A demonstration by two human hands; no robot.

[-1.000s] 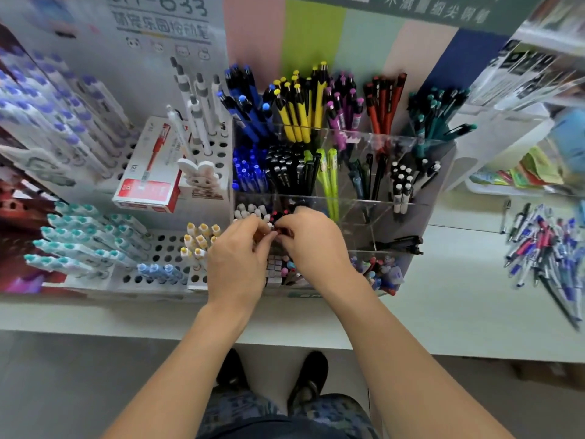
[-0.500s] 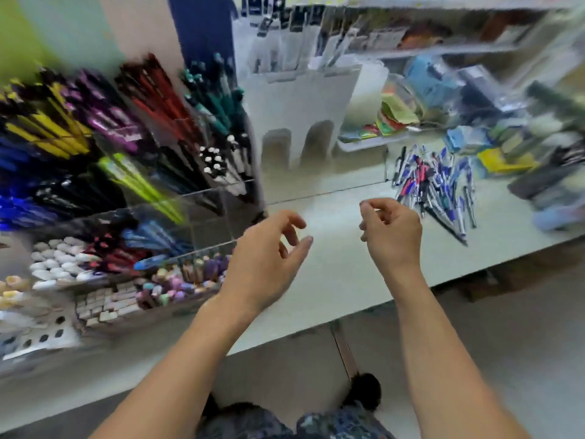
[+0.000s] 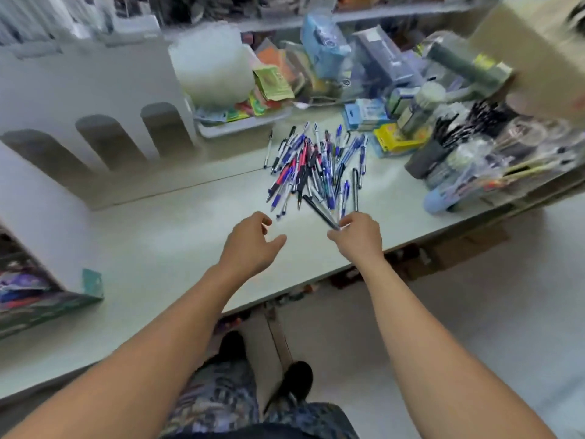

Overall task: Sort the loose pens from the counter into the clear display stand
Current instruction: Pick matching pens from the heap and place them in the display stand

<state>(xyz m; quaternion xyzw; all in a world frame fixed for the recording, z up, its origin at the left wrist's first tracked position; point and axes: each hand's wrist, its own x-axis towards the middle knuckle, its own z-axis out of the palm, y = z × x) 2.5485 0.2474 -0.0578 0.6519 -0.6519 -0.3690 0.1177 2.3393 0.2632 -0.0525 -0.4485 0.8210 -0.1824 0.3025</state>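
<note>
Across the middle of the frame runs the counter (image 3: 164, 242), pale and bare where the hands reach over it. Upper centre on it lies the pile of pens (image 3: 313, 166), fanned loose, mostly blue with some red and black. At the far left edge only a corner of the stand (image 3: 19, 299) shows, blurred. Below the pile, the right hand (image 3: 359, 240) pinches the near end of a black pen (image 3: 318, 210), likely to draw it out. Beside it, the left hand (image 3: 250, 245) hangs released, fingers loosely curved, ready to gather.
</note>
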